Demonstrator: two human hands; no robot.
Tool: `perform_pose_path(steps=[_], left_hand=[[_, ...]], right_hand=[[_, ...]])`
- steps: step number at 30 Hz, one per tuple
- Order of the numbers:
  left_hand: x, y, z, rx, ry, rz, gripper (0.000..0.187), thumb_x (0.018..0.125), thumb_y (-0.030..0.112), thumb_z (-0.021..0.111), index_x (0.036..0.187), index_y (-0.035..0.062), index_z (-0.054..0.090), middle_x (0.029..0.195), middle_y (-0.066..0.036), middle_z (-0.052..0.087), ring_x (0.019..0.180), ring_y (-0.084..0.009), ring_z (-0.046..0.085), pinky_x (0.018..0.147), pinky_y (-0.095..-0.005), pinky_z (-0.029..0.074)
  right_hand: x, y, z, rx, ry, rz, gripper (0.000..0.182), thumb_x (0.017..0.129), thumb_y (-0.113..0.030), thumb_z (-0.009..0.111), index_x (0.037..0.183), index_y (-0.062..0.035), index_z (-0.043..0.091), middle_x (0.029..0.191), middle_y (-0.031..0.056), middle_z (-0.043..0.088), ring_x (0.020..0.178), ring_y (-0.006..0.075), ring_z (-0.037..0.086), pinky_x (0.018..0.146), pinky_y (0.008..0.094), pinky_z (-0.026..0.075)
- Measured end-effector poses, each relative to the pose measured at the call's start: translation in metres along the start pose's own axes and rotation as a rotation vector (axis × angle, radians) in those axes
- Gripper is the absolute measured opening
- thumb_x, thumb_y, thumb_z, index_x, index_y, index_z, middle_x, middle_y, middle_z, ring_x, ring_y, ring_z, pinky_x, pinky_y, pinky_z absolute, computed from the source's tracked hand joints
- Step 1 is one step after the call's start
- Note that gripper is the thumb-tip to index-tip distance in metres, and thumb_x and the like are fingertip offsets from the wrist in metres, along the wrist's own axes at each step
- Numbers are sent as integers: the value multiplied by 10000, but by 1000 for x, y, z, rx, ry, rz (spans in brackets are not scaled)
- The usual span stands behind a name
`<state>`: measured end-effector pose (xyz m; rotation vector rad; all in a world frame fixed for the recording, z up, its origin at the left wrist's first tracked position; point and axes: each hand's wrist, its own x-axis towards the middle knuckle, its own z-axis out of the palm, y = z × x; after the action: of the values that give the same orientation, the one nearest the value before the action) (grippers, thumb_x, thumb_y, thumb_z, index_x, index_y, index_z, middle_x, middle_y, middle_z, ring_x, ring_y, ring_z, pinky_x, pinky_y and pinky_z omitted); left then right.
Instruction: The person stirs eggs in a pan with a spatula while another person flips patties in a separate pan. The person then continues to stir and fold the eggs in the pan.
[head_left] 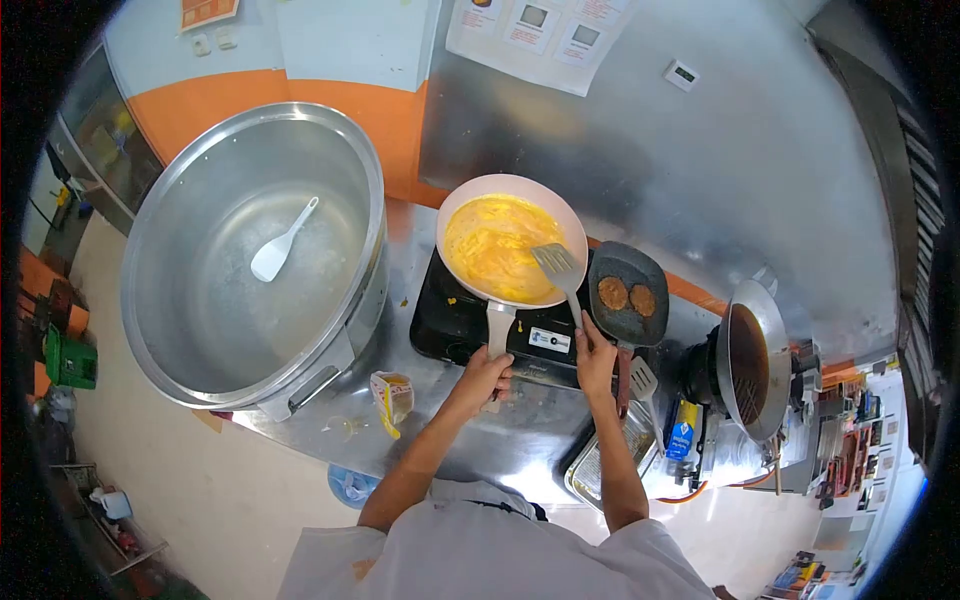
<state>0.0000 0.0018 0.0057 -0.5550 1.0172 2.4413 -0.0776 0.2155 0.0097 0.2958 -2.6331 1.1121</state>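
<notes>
My left hand [482,378] is wrapped round the pale handle of a frying pan [448,212] on a black portable stove [432,318]. Yellow beaten egg [500,240], partly set in folds, covers the pan's bottom. In my right hand [596,358] is the handle of a slotted spatula [558,266], its grey blade over the right side of the egg. Just right of it, a dark square pan [630,262] holds two browned patties [628,296].
A huge metal pot [180,330] with a white rice paddle [285,245] inside stands at left. Near my left forearm lies an opened packet [392,400]. To the right are another slotted spatula [645,385], a metal tray [590,470], a blue-yellow can [682,432] and a wok [752,400] of dark liquid.
</notes>
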Motion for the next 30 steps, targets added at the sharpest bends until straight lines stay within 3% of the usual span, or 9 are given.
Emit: perform_pose_path(steps=[2, 9, 11, 14, 15, 16, 18, 20, 30], left_hand=[[1, -2, 0, -20, -5, 14, 150, 919, 135, 548, 938, 130, 400, 671, 32, 404, 498, -56, 354, 422, -237, 318], [-2, -2, 2, -21, -21, 26, 155, 914, 120, 545, 920, 125, 390, 667, 28, 408, 493, -56, 373, 410, -235, 316], [0, -1, 1, -53, -41, 28, 154, 914, 116, 543, 916, 124, 389, 664, 26, 407, 493, -54, 375, 412, -237, 319], [0, 0, 2, -29, -18, 24, 149, 915, 115, 542, 918, 123, 392, 662, 25, 407, 493, -52, 374, 414, -237, 326], [0, -2, 1, -27, -19, 23, 149, 915, 115, 542, 918, 123, 392, 662, 25, 407, 493, -52, 374, 414, -237, 326], [2, -3, 0, -22, -21, 27, 148, 915, 115, 542, 918, 121, 395, 660, 25, 406, 494, -53, 375, 415, -237, 329], [2, -3, 0, -15, -24, 34, 146, 914, 115, 543, 917, 120, 397, 659, 25, 405, 494, -53, 375, 416, -237, 332], [1, -3, 1, -18, -2, 33, 141, 915, 122, 544, 918, 118, 403, 664, 25, 407, 497, -53, 375, 419, -234, 333], [2, -3, -1, 1, 21, 27, 141, 911, 142, 555, 941, 128, 417, 688, 31, 415, 503, -51, 375, 422, -232, 336]], right_hand=[[-3, 0, -2, -2, -92, 175, 338, 901, -62, 581, 1228, 26, 583, 1051, 260, 651, 890, 282, 685, 793, 329, 500], [-3, -17, -21, -50, -203, 284, 360, 885, -69, 602, 1239, -9, 589, 998, 256, 665, 861, 248, 693, 761, 326, 503], [3, -9, -22, -68, -162, 38, 374, 856, -67, 628, 1224, -9, 597, 917, 247, 675, 766, 274, 690, 696, 350, 501], [25, -46, -40, -160, -259, 138, 368, 846, -76, 629, 1206, -6, 603, 897, 253, 668, 738, 337, 676, 663, 394, 498], [32, -45, -36, -121, -228, 97, 242, 871, -121, 591, 1073, -2, 651, 870, 256, 656, 770, 402, 650, 675, 448, 510], [39, -47, -38, -122, -224, 97, 242, 871, -121, 591, 1073, -2, 651, 870, 256, 656, 770, 402, 650, 675, 448, 510], [55, -57, -43, -545, -292, 14, 201, 895, -171, 546, 956, -8, 646, 823, 258, 638, 779, 451, 627, 695, 502, 514], [73, -60, -40, -599, -260, -37, 192, 895, -167, 524, 902, 3, 611, 789, 248, 630, 754, 457, 627, 690, 530, 513], [158, -95, -4, -902, -477, 11, 241, 885, -112, 497, 998, 12, 671, 1057, 221, 647, 1002, 389, 640, 823, 465, 542]])
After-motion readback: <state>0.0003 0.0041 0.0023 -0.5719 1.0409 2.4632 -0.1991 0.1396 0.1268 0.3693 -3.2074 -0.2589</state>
